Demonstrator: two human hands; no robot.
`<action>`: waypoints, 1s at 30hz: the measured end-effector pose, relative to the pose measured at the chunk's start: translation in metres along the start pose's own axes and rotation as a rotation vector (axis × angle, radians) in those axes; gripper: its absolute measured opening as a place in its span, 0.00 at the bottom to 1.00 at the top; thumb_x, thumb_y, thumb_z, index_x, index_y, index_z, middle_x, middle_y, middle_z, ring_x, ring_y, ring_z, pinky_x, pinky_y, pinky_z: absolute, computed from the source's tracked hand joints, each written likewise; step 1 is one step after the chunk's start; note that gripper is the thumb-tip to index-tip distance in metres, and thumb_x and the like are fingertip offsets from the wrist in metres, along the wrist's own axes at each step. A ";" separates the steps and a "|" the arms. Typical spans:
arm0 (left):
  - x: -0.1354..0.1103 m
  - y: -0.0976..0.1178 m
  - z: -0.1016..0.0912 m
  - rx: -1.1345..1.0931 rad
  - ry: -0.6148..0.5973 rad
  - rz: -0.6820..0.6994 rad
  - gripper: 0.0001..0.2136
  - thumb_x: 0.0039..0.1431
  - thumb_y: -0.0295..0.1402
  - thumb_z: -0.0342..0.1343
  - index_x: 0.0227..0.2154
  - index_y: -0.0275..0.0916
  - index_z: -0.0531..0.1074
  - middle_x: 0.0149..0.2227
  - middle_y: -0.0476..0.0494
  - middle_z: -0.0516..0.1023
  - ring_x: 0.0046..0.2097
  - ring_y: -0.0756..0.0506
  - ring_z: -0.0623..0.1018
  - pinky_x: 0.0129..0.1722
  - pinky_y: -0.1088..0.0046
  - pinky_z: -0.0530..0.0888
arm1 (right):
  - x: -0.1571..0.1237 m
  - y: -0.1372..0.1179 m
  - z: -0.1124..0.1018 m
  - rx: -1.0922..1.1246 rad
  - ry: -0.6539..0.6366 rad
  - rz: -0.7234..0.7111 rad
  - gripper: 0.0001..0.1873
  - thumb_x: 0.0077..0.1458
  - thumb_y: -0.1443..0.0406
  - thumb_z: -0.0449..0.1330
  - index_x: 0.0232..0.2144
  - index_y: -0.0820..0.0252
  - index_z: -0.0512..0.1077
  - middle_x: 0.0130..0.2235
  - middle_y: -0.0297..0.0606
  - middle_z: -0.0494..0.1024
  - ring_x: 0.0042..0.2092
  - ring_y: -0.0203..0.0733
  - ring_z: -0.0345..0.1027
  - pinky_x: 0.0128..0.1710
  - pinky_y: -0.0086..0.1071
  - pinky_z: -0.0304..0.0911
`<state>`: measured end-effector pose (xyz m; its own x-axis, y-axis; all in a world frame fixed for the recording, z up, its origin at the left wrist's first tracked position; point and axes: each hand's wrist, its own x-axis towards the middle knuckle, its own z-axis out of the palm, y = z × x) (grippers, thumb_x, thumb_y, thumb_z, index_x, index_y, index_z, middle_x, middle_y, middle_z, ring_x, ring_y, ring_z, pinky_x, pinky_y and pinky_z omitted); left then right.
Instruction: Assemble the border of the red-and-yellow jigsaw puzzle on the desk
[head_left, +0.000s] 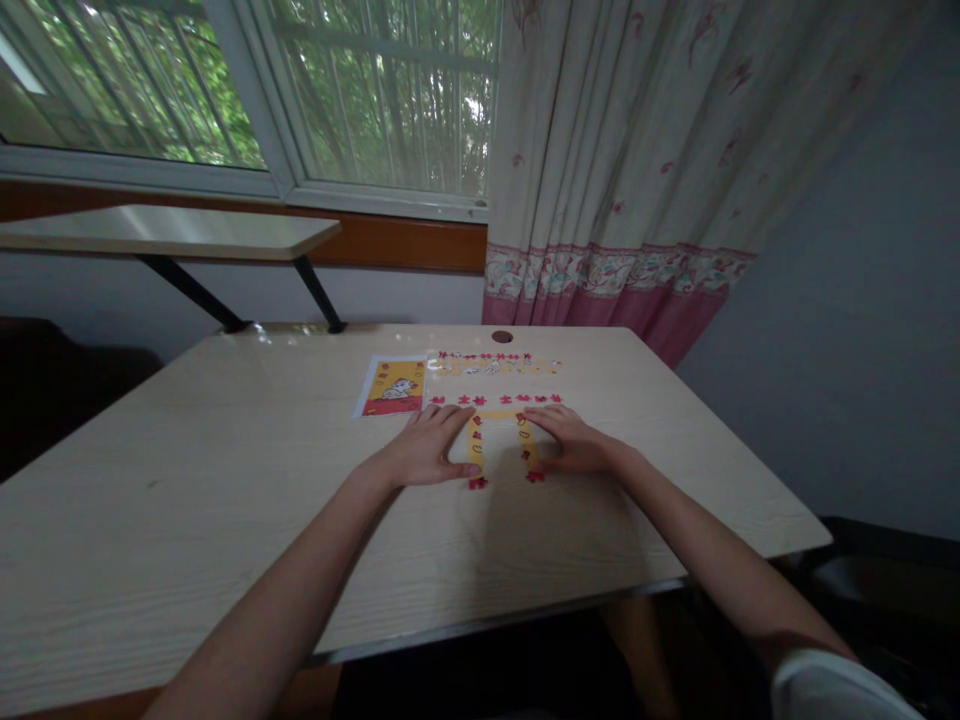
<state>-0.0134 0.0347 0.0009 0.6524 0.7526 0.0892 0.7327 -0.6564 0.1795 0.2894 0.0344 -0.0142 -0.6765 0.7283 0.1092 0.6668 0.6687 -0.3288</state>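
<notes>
A partly joined jigsaw puzzle frame lies on the table, yellow along its top and down both sides, with red pieces at the lower ends. My left hand rests with thumb and fingers apart against the left strip. On the other side, my right hand touches the right strip the same way, its fingers spread. Neither hand has a piece lifted. Just beyond the frame runs a row of loose red puzzle pieces. Farther back are rows of yellow, white and red pieces.
A picture sheet showing a spotted dog on yellow and red lies left of the pieces. The wooden table has a round cable hole near its back edge. A raised shelf stands at the back left; a curtain hangs behind.
</notes>
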 end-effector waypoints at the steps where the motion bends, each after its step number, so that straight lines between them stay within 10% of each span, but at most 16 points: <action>1: 0.000 -0.002 -0.002 0.014 0.006 -0.013 0.41 0.49 0.60 0.47 0.60 0.38 0.52 0.57 0.34 0.61 0.56 0.31 0.61 0.52 0.53 0.60 | 0.000 0.002 -0.001 -0.002 0.011 -0.012 0.44 0.46 0.50 0.62 0.61 0.59 0.53 0.60 0.47 0.59 0.60 0.50 0.50 0.59 0.47 0.45; 11: -0.007 -0.032 -0.020 0.256 0.175 -0.280 0.20 0.59 0.45 0.44 0.44 0.36 0.70 0.46 0.34 0.68 0.49 0.33 0.65 0.46 0.55 0.64 | -0.011 0.041 -0.023 -0.139 0.231 0.120 0.25 0.56 0.56 0.54 0.54 0.59 0.64 0.52 0.46 0.69 0.53 0.50 0.60 0.53 0.46 0.55; 30: -0.002 -0.030 -0.010 0.250 0.093 -0.267 0.19 0.60 0.43 0.42 0.48 0.43 0.69 0.46 0.36 0.67 0.49 0.34 0.65 0.45 0.57 0.64 | -0.013 0.060 -0.019 -0.137 0.205 0.189 0.19 0.57 0.59 0.52 0.48 0.60 0.70 0.46 0.46 0.73 0.47 0.47 0.65 0.49 0.41 0.58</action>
<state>-0.0389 0.0531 0.0046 0.4197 0.8930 0.1624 0.9069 -0.4198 -0.0352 0.3442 0.0674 -0.0174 -0.4690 0.8472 0.2497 0.8200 0.5227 -0.2331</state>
